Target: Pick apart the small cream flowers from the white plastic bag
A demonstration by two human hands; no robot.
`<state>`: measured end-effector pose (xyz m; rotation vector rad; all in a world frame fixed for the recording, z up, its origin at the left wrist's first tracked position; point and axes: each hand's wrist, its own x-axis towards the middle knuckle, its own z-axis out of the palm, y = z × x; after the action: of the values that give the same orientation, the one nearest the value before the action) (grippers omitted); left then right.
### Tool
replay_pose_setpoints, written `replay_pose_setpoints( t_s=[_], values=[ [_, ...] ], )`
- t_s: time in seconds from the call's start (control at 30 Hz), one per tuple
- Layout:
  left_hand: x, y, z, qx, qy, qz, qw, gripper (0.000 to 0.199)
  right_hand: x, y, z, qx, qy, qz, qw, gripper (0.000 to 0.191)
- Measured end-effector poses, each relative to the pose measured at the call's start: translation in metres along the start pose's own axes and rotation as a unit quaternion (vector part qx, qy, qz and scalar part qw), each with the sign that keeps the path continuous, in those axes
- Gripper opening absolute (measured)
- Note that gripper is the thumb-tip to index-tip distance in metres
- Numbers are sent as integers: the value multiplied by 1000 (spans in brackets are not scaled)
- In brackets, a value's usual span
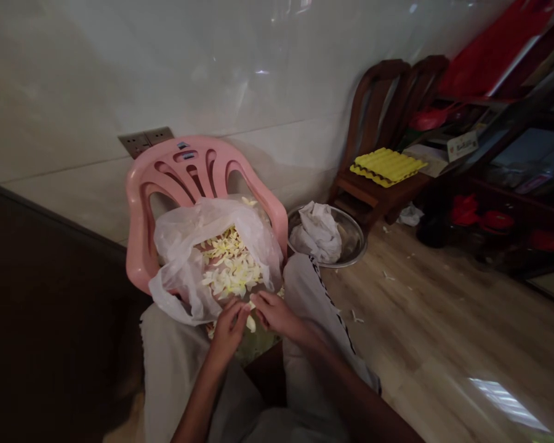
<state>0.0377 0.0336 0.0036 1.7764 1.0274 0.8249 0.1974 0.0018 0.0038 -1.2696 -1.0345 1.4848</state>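
A pink plastic chair point(136, 184) stands before my knees, with an open whitish plastic bag point(180, 221) on its seat. Inside the bag lie many pale yellow-white flowers point(233, 274). Close to the bag's near edge, my left hand point(231, 323) and my right hand point(272, 312) almost meet at the fingertips. The fingers of both hands are pinched around a small pale flower piece point(251, 323) that hangs between them. How each hand shares the grip is hard to make out.
To the right, a metal basin point(351, 252) on the wooden floor point(425, 320) holds a crumpled white bag point(321, 234). Behind it, a yellow egg tray point(388, 166) rests on a wooden chair point(357, 187). Scattered petals lie on the floor. A tiled wall point(281, 92) rises behind the pink chair.
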Motion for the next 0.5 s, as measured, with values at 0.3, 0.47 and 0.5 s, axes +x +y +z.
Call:
replay_pose_setpoints(
  t_s=[0.3, 0.47, 0.5],
  values=[
    [-4, -11, -13, -257, 40, -286, 922, 49, -9, -4, -8, -158, -11, -173, 972, 18],
    [-4, -3, -14, -237, 0, -270, 933, 51, -13, -15, -10, -279, 4, -240, 930, 19],
    [-3, -3, -14, -226, -6, -254, 940, 50, -13, -15, -10, -300, 4, -242, 923, 19]
  ],
)
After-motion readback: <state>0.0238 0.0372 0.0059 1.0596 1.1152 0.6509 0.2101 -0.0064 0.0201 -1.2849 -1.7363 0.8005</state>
